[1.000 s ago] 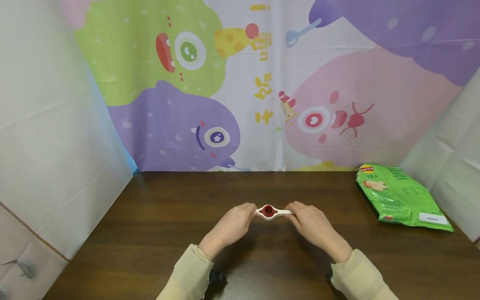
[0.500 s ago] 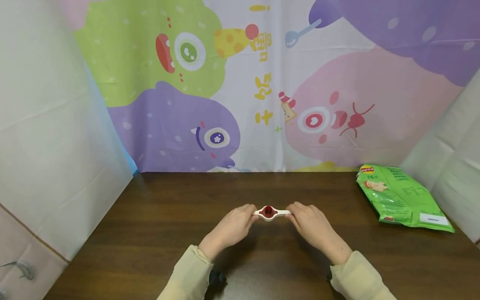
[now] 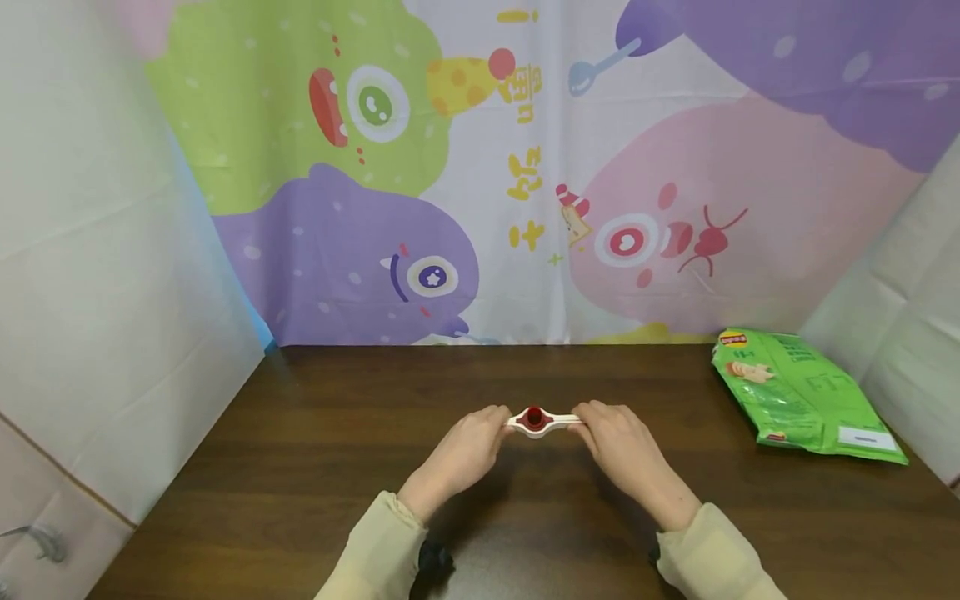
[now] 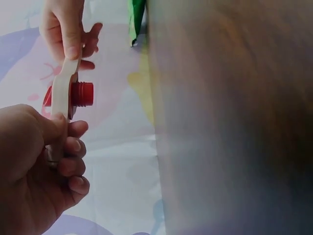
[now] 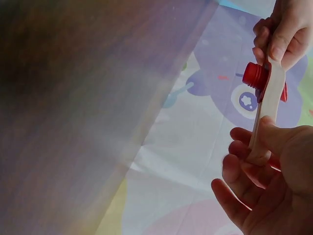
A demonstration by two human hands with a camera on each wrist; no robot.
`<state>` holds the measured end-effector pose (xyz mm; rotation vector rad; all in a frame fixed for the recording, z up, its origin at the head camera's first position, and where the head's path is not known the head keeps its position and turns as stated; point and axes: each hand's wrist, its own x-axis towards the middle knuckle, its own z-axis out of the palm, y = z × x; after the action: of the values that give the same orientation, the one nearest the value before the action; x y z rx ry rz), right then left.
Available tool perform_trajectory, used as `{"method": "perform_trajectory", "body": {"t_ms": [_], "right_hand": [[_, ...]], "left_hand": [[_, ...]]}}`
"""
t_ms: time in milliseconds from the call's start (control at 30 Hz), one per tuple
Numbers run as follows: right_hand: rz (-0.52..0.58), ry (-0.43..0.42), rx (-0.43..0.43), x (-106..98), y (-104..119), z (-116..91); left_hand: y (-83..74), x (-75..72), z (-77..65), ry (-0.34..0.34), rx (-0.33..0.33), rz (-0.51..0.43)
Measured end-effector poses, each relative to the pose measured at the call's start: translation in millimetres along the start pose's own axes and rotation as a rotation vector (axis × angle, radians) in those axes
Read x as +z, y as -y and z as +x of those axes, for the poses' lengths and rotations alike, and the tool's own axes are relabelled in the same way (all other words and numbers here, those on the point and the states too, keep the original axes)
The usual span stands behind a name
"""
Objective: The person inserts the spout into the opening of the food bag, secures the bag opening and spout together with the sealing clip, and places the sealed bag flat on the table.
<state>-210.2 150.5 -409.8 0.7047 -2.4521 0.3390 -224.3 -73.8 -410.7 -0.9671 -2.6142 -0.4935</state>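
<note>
Both hands hold a white bag clip (image 3: 550, 422) above the table, one at each end. A red threaded spout (image 4: 83, 94) sticks out of its middle, and a red part shows on the opposite side in both wrist views. My left hand (image 3: 468, 437) pinches the clip's left end between thumb and fingers. At the other end, my right hand (image 3: 618, 437) grips with the thumb on one side; some of its fingers stand loosely off the clip in the right wrist view. Fingers cover both tips of the clip.
A green snack bag (image 3: 810, 396) lies at the table's back right. The dark wooden table (image 3: 360, 383) ends at a cartoon-printed curtain (image 3: 510, 308) behind, with pale cloth walls on the left and right.
The clip has shifted very slightly left and up in the head view, and its spout looks a little more raised. Both hands keep their hold; the snack bag stays put.
</note>
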Motion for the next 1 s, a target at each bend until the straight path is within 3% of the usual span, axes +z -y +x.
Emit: {"method": "perform_trajectory", "body": {"t_ms": [333,633,1000], "right_hand": [[0.101,0.088,0.044,-3.2,0.2,-3.7],[0.280,0.208,0.158,-7.4,0.5,-3.6],[0.388,0.219,0.182,-8.3,-2.3,-4.4]], "left_hand": [[-2.3,0.2,0.0,0.031,-0.073,-0.081],[-2.1,-3.2,-1.0,0.015,-0.065,-0.110],[0.1,-2.9,-0.3,0.018,-0.061,-0.103]]}}
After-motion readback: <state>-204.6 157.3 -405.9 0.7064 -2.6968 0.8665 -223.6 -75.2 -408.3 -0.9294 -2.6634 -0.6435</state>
